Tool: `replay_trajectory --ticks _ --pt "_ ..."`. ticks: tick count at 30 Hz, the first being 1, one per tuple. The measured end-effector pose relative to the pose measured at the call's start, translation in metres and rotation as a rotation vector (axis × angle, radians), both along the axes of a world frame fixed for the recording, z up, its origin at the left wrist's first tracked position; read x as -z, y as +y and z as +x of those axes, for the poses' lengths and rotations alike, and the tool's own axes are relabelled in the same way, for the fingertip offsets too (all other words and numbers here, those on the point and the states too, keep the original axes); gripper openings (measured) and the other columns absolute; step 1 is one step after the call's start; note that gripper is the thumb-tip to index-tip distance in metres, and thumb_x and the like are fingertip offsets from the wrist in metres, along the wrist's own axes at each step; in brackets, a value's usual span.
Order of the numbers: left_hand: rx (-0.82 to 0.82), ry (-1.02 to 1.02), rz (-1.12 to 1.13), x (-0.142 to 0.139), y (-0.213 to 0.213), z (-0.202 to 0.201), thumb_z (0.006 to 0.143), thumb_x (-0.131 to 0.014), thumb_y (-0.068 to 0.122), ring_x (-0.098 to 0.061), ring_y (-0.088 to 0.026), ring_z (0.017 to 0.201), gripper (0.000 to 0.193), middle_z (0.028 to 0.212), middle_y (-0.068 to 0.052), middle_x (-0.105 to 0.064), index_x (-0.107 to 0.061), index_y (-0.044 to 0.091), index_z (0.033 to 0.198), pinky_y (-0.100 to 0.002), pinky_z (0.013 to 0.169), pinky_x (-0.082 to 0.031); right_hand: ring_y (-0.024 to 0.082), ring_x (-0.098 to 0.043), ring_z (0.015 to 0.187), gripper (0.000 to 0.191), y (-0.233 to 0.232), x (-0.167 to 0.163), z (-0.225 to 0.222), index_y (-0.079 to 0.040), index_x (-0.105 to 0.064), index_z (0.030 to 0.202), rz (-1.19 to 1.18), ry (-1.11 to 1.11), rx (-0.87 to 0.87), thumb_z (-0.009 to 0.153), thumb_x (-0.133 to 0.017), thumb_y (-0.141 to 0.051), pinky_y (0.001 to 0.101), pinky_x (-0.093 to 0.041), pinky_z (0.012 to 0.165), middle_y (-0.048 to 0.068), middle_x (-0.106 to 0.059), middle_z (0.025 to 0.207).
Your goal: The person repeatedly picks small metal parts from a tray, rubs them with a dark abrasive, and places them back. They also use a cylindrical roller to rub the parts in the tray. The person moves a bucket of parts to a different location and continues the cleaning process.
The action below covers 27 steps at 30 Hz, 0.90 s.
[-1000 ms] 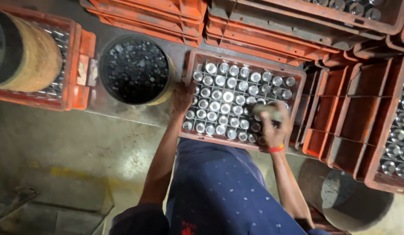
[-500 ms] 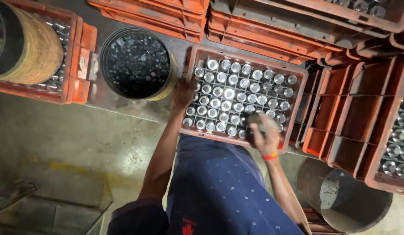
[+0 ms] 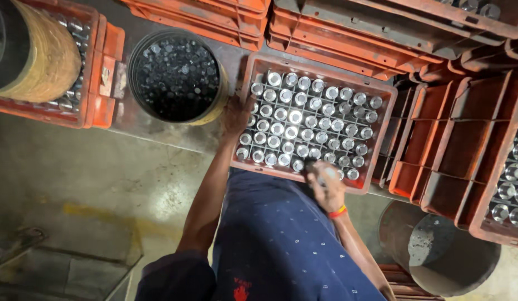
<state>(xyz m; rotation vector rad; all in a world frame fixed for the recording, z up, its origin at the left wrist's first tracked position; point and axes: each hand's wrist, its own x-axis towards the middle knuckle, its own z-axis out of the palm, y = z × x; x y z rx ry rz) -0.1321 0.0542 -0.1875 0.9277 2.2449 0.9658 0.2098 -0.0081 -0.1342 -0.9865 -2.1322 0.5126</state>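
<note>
Your left hand (image 3: 236, 114) presses spread fingers against the orange plastic crate (image 3: 381, 89) of shiny metal cylinders (image 3: 295, 117); your right hand (image 3: 326, 187) pinches one blurred cylinder at its near edge.

The blurred right hand (image 3: 326, 187) hides whatever it grips over the crate (image 3: 381, 92).

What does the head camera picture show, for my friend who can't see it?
A person leans over an orange crate full of shiny metal cylinders. Their left hand rests on the crate's left edge; their right hand holds one cylinder at its near edge. A round bin of dark metal parts stands to the left.
</note>
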Motion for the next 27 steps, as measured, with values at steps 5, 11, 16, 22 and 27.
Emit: replay_trajectory --ticks 5,11,16,22,27 --pt "0.004 -0.094 -0.039 -0.001 -0.003 -0.001 0.085 -0.057 0.068 -0.064 -0.046 0.111 0.074 0.116 -0.026 -0.069 -0.069 0.006 0.124 -0.053 0.097 -0.048 0.036 -0.069 0.114 0.048 -0.006 -0.008 0.025 0.000 -0.058 0.136 0.045 0.108 0.225 0.093 -0.078 -0.002 0.0426 -0.056 0.101 0.021 -0.068 0.126" --pt "0.001 -0.122 -0.029 -0.009 -0.004 -0.001 0.087 -0.062 0.068 -0.059 -0.050 0.116 0.084 0.127 -0.031 -0.061 -0.053 0.004 0.141 -0.053 0.095 -0.048 0.034 -0.068 0.113 0.048 0.004 0.002 0.014 0.000 -0.054 0.135 0.151 0.121 0.046 0.095 -0.079 -0.005 0.0426 -0.057 0.101 0.019 -0.068 0.124" --pt "0.024 -0.172 -0.139 -0.015 -0.003 0.000 0.085 -0.059 0.067 -0.063 -0.049 0.113 0.082 0.122 -0.029 -0.067 -0.056 0.009 0.142 -0.054 0.096 -0.050 0.036 -0.069 0.111 0.044 0.016 0.002 -0.024 -0.002 -0.064 0.127 -0.027 -0.039 -0.200 0.087 -0.081 -0.008 0.0431 -0.055 0.096 0.020 -0.071 0.119" --pt "0.008 -0.186 -0.152 -0.015 0.001 0.003 0.087 -0.059 0.068 -0.066 -0.050 0.108 0.078 0.111 -0.031 -0.070 -0.059 0.006 0.135 -0.055 0.094 -0.052 0.034 -0.067 0.110 0.036 0.047 -0.011 -0.047 0.003 -0.063 0.122 0.011 0.138 -0.038 0.092 -0.080 -0.008 0.0432 -0.054 0.099 0.020 -0.068 0.120" --pt "0.014 -0.181 -0.172 -0.016 0.001 0.005 0.086 -0.058 0.067 -0.067 -0.050 0.105 0.076 0.112 -0.031 -0.070 -0.060 0.008 0.134 -0.057 0.091 -0.052 0.032 -0.069 0.113 0.042 0.049 -0.009 -0.071 0.001 -0.055 0.130 -0.064 0.284 -0.057 0.097 -0.079 -0.011 0.0389 -0.057 0.099 0.016 -0.068 0.126"
